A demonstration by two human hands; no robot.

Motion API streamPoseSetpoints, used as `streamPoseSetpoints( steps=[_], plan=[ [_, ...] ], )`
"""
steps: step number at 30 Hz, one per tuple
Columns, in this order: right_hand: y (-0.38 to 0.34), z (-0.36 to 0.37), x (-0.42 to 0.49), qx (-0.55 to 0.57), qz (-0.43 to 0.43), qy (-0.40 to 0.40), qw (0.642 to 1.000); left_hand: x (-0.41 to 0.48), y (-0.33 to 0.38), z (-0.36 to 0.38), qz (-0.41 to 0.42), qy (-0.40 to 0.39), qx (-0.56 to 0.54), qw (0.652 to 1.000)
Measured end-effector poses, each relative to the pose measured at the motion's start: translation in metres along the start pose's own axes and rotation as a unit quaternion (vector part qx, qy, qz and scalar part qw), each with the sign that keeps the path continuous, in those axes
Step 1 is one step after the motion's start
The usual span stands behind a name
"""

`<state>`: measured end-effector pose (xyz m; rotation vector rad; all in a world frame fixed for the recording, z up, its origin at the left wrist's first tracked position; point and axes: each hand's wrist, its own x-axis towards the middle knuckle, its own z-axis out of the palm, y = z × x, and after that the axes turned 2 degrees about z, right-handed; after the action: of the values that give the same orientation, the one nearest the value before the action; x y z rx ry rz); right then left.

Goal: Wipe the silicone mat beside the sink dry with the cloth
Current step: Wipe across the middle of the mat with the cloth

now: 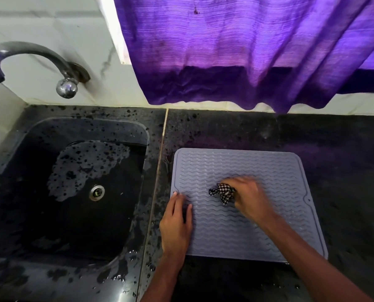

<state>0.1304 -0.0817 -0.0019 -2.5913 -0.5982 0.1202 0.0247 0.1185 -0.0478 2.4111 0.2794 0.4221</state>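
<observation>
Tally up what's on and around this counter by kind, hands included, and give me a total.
hands: 2 (left hand, right hand)
silicone mat: 1
checked cloth: 1
sink: 1
tap: 1
purple curtain: 1
Total: 7

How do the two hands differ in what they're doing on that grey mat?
The left hand lies flat, fingers straight, on the left edge of the mat; the right hand curls round the checked cloth near the middle of the mat. The left hand looks sharp, the right hand blurred. Both are on the mat.
</observation>
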Motion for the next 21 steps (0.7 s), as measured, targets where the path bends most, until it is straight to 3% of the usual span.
streamPoseSetpoints(
  steps=[14, 21],
  plan=[
    [-0.083, 0.042, 0.038, 0.007, -0.049, -0.019, 0.999, 0.001, 0.013, -0.01, -0.066, -0.009, -0.075, 0.995],
    [-0.072, 0.032, 0.033, -0.052, -0.046, -0.035, 0.997, 0.001, 0.013, -0.006, -0.046, -0.038, 0.011, 0.998]
  ],
)
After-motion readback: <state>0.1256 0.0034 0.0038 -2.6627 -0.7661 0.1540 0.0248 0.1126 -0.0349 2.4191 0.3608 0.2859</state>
